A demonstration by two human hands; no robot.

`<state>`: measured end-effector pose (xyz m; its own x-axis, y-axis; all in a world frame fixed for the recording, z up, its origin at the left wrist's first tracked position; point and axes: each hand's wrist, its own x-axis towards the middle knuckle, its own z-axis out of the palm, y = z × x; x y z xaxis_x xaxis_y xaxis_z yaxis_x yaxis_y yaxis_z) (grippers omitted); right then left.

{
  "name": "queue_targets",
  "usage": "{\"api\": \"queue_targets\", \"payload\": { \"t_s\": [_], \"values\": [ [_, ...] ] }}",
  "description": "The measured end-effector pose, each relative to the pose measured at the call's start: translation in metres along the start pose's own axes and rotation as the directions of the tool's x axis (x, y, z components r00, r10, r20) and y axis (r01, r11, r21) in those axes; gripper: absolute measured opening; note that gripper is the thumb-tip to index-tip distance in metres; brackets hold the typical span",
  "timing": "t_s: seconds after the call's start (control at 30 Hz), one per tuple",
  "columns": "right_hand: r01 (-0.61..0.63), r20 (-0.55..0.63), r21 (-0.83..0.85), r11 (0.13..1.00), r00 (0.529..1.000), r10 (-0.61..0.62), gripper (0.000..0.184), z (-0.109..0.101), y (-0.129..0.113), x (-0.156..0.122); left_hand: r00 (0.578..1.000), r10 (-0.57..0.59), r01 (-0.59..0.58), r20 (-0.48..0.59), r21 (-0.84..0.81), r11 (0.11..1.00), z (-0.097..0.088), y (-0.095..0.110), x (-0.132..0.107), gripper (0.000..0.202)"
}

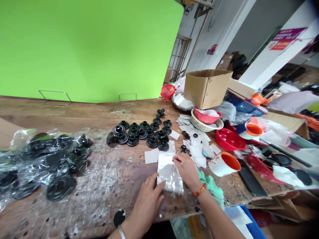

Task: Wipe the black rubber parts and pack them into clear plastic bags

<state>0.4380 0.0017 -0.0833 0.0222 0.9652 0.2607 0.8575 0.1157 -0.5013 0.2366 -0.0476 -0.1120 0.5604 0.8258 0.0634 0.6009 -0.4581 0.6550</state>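
A clear plastic bag (170, 174) lies flat on the wooden table, with something white at its upper end. My right hand (188, 169) pinches the bag's upper right edge between thumb and fingers. At the bag's lower left edge rests my left hand (149, 196), its thumb and fingers apart, touching the plastic. Just beyond the bag stand several black stepped round parts (133, 140) in a cluster. White paper cards (151, 156) lie beside the bag and a few small black pieces (183, 148) sit past my right hand.
Several bagged black parts (50, 159) are heaped at the left. To the right are a white and orange cup (224, 163), a red basin (230, 138), a green cloth (211, 186) and a dark phone (252, 177). A cardboard box (208, 88) stands behind, near a green panel (87, 49).
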Motion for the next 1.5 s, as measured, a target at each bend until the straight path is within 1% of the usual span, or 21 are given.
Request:
{"api": "queue_targets", "payload": {
  "t_s": [0.13,0.23,0.3,0.37,0.47,0.53,0.57,0.6,0.67,0.77,0.83,0.9,0.97,1.07,1.17,1.23,1.27,1.3,1.37,1.43,1.5],
  "values": [
    [0.050,-0.177,-0.072,0.996,0.982,-0.062,0.019,-0.022,-0.007,0.005,1.000,-0.001,0.001,0.019,-0.052,0.999,-0.001,-0.001,0.000,0.059],
    [0.073,-0.259,-0.080,0.994,0.961,-0.091,0.022,-0.039,-0.019,0.009,1.000,0.005,0.001,0.024,-0.233,0.972,-0.010,-0.002,0.001,0.056],
    [0.113,-0.278,-0.050,0.992,0.953,-0.122,0.022,-0.049,-0.032,0.010,0.999,-0.036,0.033,0.001,-0.395,0.918,-0.020,-0.002,0.003,0.049],
    [0.188,-0.224,0.012,0.982,0.958,-0.181,0.020,-0.057,-0.049,0.010,0.988,-0.138,0.078,-0.073,-0.536,0.840,-0.034,-0.001,0.006,0.050],
    [0.239,0.043,0.198,0.950,0.967,-0.252,0.016,-0.058,-0.077,0.009,0.956,-0.241,0.048,-0.166,-0.722,0.690,-0.058,0.000,0.011,0.078],
    [0.178,0.247,0.338,0.924,0.931,-0.270,0.018,-0.051,-0.092,0.009,0.977,-0.190,0.014,-0.100,-0.854,0.521,-0.072,0.001,0.012,0.082],
    [0.139,0.308,0.392,0.909,0.912,-0.272,0.018,-0.045,-0.099,0.009,0.988,-0.151,0.027,-0.042,-0.904,0.426,-0.078,0.000,0.012,0.073],
    [0.096,0.342,0.435,0.896,0.902,-0.263,0.015,-0.039,-0.103,0.010,0.991,-0.134,0.059,0.013,-0.937,0.344,-0.083,-0.001,0.012,0.061],
    [0.013,0.356,0.505,0.863,0.908,-0.222,0.008,-0.025,-0.110,0.012,0.977,-0.200,0.128,0.079,-0.961,0.245,-0.090,-0.006,0.010,0.038],
    [-0.115,0.361,0.582,0.805,0.924,-0.129,0.010,0.000,-0.116,0.017,0.896,-0.441,0.137,0.054,-0.978,0.159,-0.094,-0.019,0.008,0.024],
    [-0.133,0.363,0.568,0.812,0.926,-0.103,0.022,0.016,-0.119,0.021,0.836,-0.548,0.104,0.039,-0.991,0.088,-0.095,-0.029,0.007,0.032],
    [-0.099,0.362,0.520,0.848,0.925,-0.115,0.036,0.030,-0.123,0.026,0.806,-0.592,0.051,0.006,-0.997,0.059,-0.097,-0.040,0.006,0.043],
    [-0.061,0.351,0.510,0.858,0.925,-0.143,0.037,0.042,-0.127,0.031,0.801,-0.597,0.021,-0.039,-0.995,0.093,-0.101,-0.049,0.005,0.040],
    [-0.051,0.314,0.567,0.822,0.936,-0.159,0.025,0.054,-0.134,0.041,0.789,-0.611,0.062,-0.054,-0.984,0.167,-0.106,-0.060,0.004,0.036],
    [-0.149,0.362,0.636,0.758,0.924,-0.123,0.030,0.064,-0.141,0.051,0.778,-0.628,0.102,-0.036,-0.978,0.182,-0.108,-0.066,0.004,0.036],
    [-0.297,0.440,0.703,0.646,0.896,-0.068,0.034,0.070,-0.145,0.056,0.763,-0.646,0.108,-0.029,-0.979,0.172,-0.108,-0.068,0.005,0.036],
    [-0.387,0.493,0.735,0.556,0.868,-0.048,0.034,0.073,-0.148,0.058,0.759,-0.651,0.106,-0.019,-0.982,0.153,-0.108,-0.069,0.005,0.037],
    [-0.481,0.559,0.750,0.454,0.828,-0.046,0.035,0.075,-0.150,0.060,0.766,-0.643,0.096,-0.003,-0.988,0.120,-0.110,-0.069,0.005,0.037],
    [-0.649,0.692,0.708,0.277,0.715,-0.094,0.041,0.079,-0.153,0.063,0.819,-0.571,0.068,0.059,-0.998,-0.005,-0.114,-0.071,0.002,0.034],
    [-0.740,0.776,0.630,0.237,0.612,-0.151,0.048,0.085,-0.154,0.066,0.875,-0.473,0.024,0.102,-0.985,-0.168,-0.120,-0.074,-0.003,0.032],
    [-0.748,0.807,0.587,0.309,0.571,-0.151,0.054,0.091,-0.154,0.071,0.891,-0.442,-0.023,0.108,-0.959,-0.282,-0.126,-0.079,-0.009,0.034]
  ]
}}
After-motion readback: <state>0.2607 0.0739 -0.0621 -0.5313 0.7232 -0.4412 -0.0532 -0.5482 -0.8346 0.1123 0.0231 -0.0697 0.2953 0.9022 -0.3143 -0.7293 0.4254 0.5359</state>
